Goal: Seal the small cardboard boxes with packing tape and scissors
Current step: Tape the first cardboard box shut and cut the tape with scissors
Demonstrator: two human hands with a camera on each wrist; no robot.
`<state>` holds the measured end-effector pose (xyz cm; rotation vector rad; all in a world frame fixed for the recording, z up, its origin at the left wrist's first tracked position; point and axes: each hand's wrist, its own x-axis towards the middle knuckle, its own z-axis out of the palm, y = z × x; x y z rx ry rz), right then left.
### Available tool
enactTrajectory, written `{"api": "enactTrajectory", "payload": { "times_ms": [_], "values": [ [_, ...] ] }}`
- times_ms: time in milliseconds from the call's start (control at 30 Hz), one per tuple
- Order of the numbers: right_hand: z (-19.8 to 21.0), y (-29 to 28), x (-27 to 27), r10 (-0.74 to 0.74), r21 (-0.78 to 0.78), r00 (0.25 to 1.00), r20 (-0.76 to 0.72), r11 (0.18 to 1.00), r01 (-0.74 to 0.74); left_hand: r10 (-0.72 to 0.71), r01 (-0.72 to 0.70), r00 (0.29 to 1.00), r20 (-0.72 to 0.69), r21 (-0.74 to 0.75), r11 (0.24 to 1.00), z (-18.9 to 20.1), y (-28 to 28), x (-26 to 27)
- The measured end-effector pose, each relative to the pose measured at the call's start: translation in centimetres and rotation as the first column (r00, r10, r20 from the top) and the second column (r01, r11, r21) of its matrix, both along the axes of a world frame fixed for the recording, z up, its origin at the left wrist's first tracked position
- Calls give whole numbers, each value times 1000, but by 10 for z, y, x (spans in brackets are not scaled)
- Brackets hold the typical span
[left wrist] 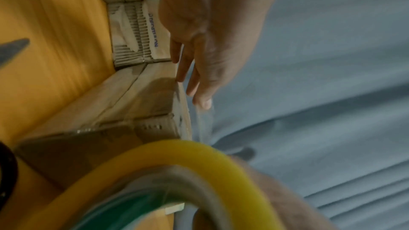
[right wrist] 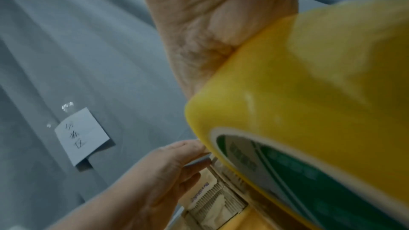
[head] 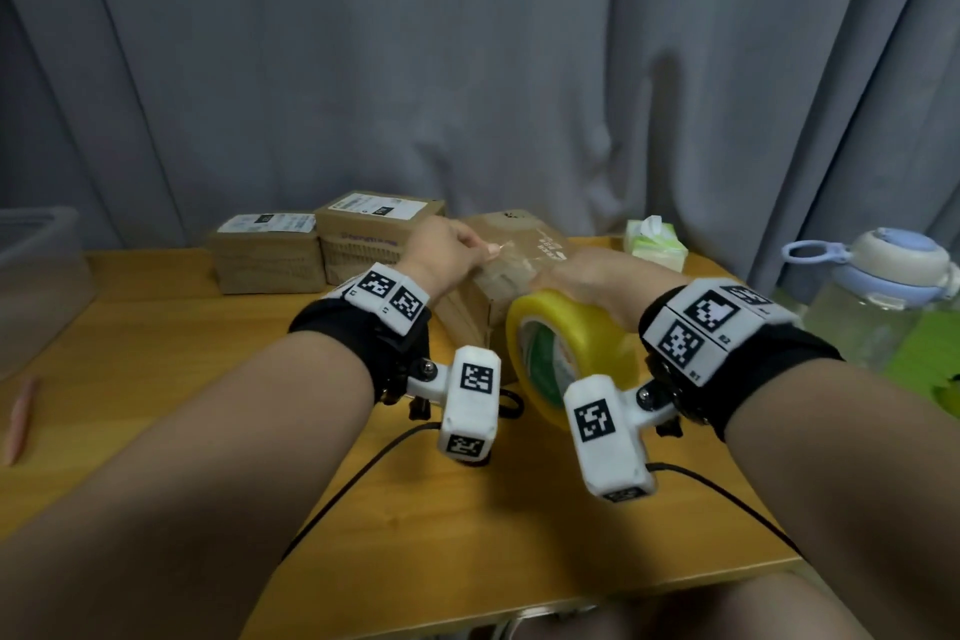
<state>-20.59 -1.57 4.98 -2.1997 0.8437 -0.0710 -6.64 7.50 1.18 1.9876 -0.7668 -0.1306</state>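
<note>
A brown cardboard box (head: 511,270) stands tilted at mid-table. My left hand (head: 480,247) is over its top and pinches the free end of a clear tape strip (left wrist: 203,121) between thumb and fingers. The strip runs back across the box to the yellow packing tape roll (head: 571,353), which my right hand (head: 584,276) grips from above at the box's near right corner. The wrist views show the roll (right wrist: 309,93) close up and the left hand (right wrist: 168,163) at the box edge (left wrist: 137,104). A grey blade tip (left wrist: 13,48), probably the scissors, lies on the table left of the box.
Two labelled boxes (head: 267,252) (head: 379,234) stand at the back left against the grey curtain. A green tissue pack (head: 655,244) and a water bottle (head: 883,286) are at the right, a clear plastic bin (head: 36,276) and a pink pen (head: 21,418) at the left. Black cables (head: 363,473) cross the wooden table (head: 156,327).
</note>
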Motion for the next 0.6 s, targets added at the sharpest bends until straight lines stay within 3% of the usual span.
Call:
{"api": "enactTrajectory", "payload": {
  "times_ms": [67,400,600],
  "values": [
    [1,0,0,4,70,999,-37,998,-1,3,-3,1000,7,-12,1000,-2,-3,3],
    [6,0,14,5,11,998,-60,1000,-4,-37,-2,976,213,180,984,-1,-1,26],
    [2,4,15,0,10,998,-66,1000,1,-22,-20,969,247,167,986,-10,-3,28]
  ]
}}
